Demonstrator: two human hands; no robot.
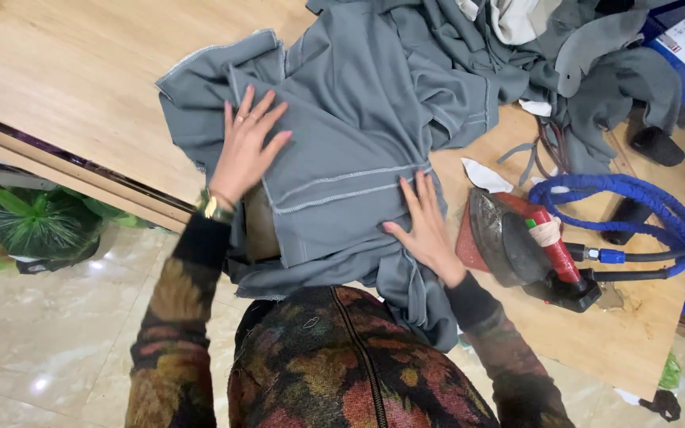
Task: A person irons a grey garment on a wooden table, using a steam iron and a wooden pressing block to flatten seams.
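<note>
A grey garment piece (342, 135) with pale stitched seams lies spread over the wooden table (81, 71), its lower edge hanging off the front. My left hand (246, 147) rests flat on its left part, fingers spread, with a ring and a gold wristwatch. My right hand (426, 226) presses flat on the garment's lower right edge, fingers apart. Neither hand grips anything. A steam iron (521, 246) with a red handle lies on its side just right of my right hand.
More grey fabric (564, 55) is heaped at the table's back right. A blue hose (660, 210) and black cables loop behind the iron. White paper scraps (485, 176) lie near it. Green plastic bags (33, 226) sit on the tiled floor at left.
</note>
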